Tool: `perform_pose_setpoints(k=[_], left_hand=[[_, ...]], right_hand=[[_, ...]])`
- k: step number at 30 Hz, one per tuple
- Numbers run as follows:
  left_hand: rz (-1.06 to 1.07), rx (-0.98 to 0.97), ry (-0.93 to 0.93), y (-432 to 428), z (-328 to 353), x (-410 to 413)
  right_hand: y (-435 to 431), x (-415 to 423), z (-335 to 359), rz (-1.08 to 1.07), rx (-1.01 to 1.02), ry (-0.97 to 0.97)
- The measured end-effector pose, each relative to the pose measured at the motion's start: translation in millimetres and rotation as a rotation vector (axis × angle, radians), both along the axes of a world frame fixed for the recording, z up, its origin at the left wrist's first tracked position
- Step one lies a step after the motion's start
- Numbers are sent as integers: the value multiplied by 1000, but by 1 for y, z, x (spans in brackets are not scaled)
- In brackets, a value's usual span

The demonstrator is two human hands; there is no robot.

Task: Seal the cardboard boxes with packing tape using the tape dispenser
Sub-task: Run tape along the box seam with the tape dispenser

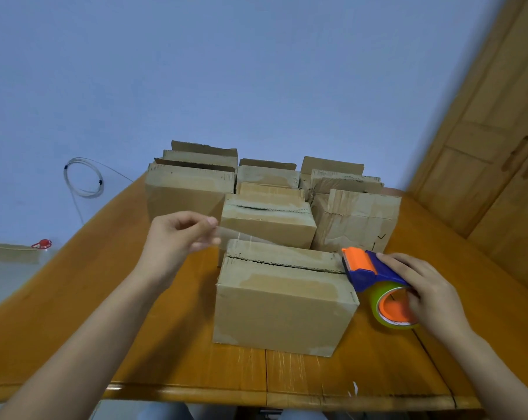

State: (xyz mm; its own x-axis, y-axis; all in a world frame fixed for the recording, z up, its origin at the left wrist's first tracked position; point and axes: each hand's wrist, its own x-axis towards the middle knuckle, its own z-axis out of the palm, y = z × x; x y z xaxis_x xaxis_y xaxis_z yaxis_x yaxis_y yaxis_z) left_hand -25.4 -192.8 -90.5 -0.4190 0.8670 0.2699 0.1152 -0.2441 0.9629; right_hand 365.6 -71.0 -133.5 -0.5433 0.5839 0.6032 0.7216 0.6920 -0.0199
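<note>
Right at the front of the orange-brown wooden desk [171, 353] sits the nearest plain brown cardboard box [284, 301], flaps folded shut, and that's the one being worked on. The left hand [177, 237] has thumb and fingers pinched on the loose end of a strip of clear packing tape [241, 237]. The strip runs low over the box top, across to the blue and orange tape dispenser [368, 268] at the box's top right corner. The right hand [429, 292] has its fingers curled round the dispenser and its roll of clear tape [378, 301]. The tape doesn't look pressed down yet, as far as I can tell, and the seam is bare.

Progress-wise, I'd say it's pretty much at the start. None of the boxes I can see has fresh tape across the top. A few at the back have flaps sticking up, and the pale patches look like old tape marks.

Counts: one dispenser, one roll, and roughly eight or nine boxes total, packed close behind the front one in about three columns. The back ones overlap too much to be sure.
</note>
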Motion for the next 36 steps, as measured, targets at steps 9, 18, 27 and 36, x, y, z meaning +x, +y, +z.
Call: perform_pose_setpoints(k=[9, 18, 27, 36], left_hand=[[144, -66, 35, 0, -2, 7], [187, -18, 153, -6, -9, 8], [238, 1, 180, -7, -8, 11], [246, 13, 81, -2, -10, 9]], right_hand=[[-2, -2, 1, 5, 17, -16], [-1, -1, -1, 4, 11, -10], [1, 0, -2, -4, 2, 10], [-1, -2, -2, -4, 23, -15]])
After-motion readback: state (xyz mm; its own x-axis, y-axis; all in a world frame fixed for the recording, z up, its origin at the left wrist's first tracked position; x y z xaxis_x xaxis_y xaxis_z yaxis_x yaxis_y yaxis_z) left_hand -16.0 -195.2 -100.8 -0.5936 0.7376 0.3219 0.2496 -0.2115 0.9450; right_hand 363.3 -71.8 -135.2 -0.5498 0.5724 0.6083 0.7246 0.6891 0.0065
